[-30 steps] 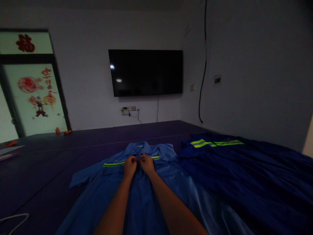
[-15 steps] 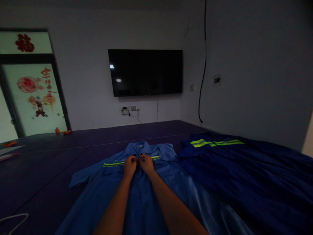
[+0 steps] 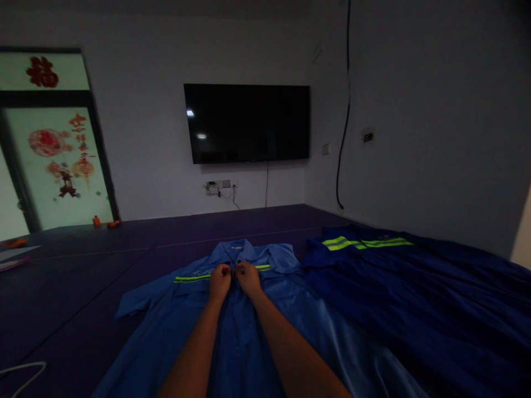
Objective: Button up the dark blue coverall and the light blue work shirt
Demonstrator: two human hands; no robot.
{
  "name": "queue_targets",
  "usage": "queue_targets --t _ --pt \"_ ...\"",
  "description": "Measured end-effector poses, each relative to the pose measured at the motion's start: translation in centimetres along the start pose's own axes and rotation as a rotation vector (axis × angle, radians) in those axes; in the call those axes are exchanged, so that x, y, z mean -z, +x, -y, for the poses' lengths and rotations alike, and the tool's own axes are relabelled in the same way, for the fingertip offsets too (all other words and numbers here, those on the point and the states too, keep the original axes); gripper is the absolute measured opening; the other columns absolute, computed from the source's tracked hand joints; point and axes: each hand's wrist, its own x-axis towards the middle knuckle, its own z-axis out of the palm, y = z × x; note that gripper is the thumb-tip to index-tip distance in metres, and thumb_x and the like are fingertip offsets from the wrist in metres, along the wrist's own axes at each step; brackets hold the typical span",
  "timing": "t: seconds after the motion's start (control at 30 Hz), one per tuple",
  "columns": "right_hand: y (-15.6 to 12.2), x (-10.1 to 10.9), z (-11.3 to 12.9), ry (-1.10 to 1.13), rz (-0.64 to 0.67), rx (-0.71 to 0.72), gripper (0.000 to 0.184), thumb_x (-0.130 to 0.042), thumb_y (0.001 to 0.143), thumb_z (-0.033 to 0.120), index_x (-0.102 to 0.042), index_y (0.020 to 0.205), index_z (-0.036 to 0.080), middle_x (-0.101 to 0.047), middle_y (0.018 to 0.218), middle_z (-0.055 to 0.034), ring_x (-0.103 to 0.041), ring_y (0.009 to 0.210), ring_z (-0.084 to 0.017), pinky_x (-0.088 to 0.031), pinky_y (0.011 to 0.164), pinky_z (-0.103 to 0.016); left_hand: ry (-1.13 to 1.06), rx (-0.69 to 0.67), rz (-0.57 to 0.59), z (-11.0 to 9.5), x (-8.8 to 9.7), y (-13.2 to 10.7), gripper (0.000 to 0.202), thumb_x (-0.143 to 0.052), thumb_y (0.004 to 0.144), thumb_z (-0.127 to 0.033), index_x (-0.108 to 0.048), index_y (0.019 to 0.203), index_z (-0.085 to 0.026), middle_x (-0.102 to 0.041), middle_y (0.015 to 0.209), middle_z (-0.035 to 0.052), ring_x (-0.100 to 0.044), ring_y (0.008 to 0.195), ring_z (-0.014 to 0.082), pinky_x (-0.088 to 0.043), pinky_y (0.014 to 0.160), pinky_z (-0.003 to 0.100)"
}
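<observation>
A blue short-sleeved work shirt (image 3: 166, 326) with a yellow-green reflective stripe across the chest lies spread face up on the dark purple surface. Its collar (image 3: 238, 249) points away from me. My left hand (image 3: 220, 281) and my right hand (image 3: 248, 277) meet at the front opening just below the collar. Both are closed, fingers pinching the shirt's two front edges. Whether a button sits between the fingertips is too dark and small to see.
A darker blue garment (image 3: 394, 298) with a reflective stripe lies to the right, partly against the shirt. A white cable (image 3: 31, 365) is at lower left. Small orange objects (image 3: 97, 221) stand near the door. A television (image 3: 249, 124) hangs on the far wall; a black cable (image 3: 343, 138) dangles right.
Both hands stay at the shirt front with barely any movement. The shirt and the darker garment lie as before; the view has shifted very slightly.
</observation>
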Motion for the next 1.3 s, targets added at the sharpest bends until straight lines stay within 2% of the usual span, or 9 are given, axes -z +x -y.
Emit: queue_targets --t 0.37,0.8,1.3 --pt "0.21 -0.13 -0.46 -0.033 -0.004 0.043 0.016 -0.048 0.069 0.012 -0.063 0.074 0.015 -0.064 0.063 -0.002 -0.059 0.058 -0.013 -0.042 0.055 -0.019 0.001 0.0 0.009 0.37 -0.18 0.18 0.013 -0.046 0.071 -0.016 -0.058 0.067 -0.016 -0.063 0.069 0.0033 -0.059 0.071 0.0152 -0.044 0.068 0.027" --pt "0.37 -0.39 -0.98 -0.015 -0.004 0.025 0.016 -0.049 0.07 0.015 -0.063 0.078 0.015 -0.063 0.063 -0.002 -0.059 0.057 -0.013 -0.043 0.056 -0.02 0.005 -0.009 0.004 0.3 -0.09 0.11 0.012 -0.047 0.071 -0.017 -0.058 0.067 -0.016 -0.064 0.071 0.0035 -0.059 0.07 0.015 -0.044 0.068 0.027" --pt "0.24 -0.17 -0.59 -0.042 -0.006 0.046 0.015 -0.049 0.071 0.015 -0.063 0.076 0.015 -0.064 0.063 -0.0027 -0.059 0.057 -0.012 -0.042 0.054 -0.019 0.022 -0.015 -0.006 0.33 -0.12 0.1 0.012 -0.047 0.07 -0.016 -0.058 0.066 -0.016 -0.063 0.069 0.0029 -0.058 0.068 0.0146 -0.043 0.067 0.026"
